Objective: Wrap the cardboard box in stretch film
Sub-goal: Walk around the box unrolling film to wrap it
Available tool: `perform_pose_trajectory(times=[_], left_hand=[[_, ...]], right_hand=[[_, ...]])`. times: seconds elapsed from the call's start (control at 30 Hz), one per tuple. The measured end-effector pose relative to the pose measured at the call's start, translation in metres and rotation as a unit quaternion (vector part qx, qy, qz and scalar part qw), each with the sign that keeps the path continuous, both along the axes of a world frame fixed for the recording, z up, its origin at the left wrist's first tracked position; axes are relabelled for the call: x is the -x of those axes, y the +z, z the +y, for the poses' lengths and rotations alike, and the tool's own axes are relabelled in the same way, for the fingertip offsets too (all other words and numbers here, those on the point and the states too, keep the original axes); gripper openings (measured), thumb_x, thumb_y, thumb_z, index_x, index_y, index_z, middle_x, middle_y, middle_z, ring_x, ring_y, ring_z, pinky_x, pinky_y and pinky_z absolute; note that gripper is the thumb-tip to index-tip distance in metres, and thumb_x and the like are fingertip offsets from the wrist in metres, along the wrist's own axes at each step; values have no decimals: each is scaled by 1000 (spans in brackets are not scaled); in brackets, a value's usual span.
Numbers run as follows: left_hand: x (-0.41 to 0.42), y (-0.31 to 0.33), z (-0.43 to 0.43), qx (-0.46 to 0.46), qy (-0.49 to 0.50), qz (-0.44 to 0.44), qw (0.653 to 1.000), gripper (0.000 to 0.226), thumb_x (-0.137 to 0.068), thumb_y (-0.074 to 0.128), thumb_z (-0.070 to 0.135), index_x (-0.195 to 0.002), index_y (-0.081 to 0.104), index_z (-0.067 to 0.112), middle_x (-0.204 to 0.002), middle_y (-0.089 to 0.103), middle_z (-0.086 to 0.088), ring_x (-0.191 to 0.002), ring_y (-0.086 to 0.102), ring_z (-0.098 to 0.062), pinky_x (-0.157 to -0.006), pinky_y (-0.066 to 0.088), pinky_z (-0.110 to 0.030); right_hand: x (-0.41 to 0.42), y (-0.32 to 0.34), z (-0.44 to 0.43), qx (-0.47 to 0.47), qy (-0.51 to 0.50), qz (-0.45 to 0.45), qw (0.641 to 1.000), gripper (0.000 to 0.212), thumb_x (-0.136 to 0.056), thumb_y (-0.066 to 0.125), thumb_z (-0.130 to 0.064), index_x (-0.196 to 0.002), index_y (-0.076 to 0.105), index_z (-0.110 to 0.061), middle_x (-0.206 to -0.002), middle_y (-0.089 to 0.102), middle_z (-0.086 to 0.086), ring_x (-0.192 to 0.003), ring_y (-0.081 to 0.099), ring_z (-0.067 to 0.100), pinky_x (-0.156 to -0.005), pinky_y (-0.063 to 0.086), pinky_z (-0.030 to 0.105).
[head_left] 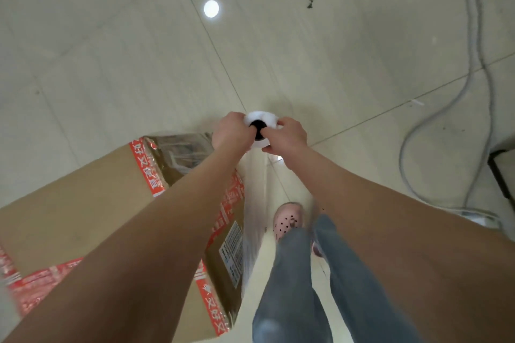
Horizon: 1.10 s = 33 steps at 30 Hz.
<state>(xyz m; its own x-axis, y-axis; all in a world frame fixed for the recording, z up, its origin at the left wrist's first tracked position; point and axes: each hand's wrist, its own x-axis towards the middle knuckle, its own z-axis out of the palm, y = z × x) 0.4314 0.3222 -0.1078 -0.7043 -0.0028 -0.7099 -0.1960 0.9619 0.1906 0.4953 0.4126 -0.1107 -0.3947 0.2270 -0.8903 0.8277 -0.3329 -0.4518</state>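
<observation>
Box: the cardboard box (83,203) stands on the floor (111,50) at our left, stiff and bulky
Roll: the film roll (260,120) is upright just beside the box's far corner
Grip: our left hand (231,131) and right hand (287,136) both curl round its top end
Handling: we judge the film (253,217) thin, clingy and stretchy, best pulled taut from the core

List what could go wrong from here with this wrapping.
The grey cable loops across the floor; walking round the cardboard box could mean tripping on it. The left hand and right hand grip only the top end of the roll, so it might slip or tilt, slackening the film.
</observation>
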Motion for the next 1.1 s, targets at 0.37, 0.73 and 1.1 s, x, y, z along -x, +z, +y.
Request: perform_pose_trajectory(times=[0.37, 0.73, 1.1], left_hand=[[37, -6, -53, 16, 109, 3, 994, 17, -81, 53, 24, -87, 68, 17, -80, 72, -5, -71, 70, -24, -72, 59, -39], [58, -20, -80, 33, 62, -5, 998, 23, -85, 54, 18, -104, 66, 12, -97, 68, -10, -93, 64, -30, -68, 46, -31], [96, -17, -86, 76, -164, 36, 983, 25, -83, 53, 10, -105, 63, 13, -106, 55, -9, -96, 59, -31, -69, 42, -32]], right_hand=[[66, -8, -47, -48, 138, -8, 989, 34, -78, 62, -5, -112, 64, -5, -87, 57, 3, -81, 70, 32, -76, 58, 45], [92, -16, -70, -86, 202, -12, 976, 33, -77, 61, -8, -109, 64, -5, -105, 68, 12, -84, 69, 34, -82, 55, 46], [102, -18, -76, -68, 193, -36, 978, 63, -75, 76, -28, -129, 45, -19, -118, 56, 1, -101, 62, 21, -85, 50, 30]])
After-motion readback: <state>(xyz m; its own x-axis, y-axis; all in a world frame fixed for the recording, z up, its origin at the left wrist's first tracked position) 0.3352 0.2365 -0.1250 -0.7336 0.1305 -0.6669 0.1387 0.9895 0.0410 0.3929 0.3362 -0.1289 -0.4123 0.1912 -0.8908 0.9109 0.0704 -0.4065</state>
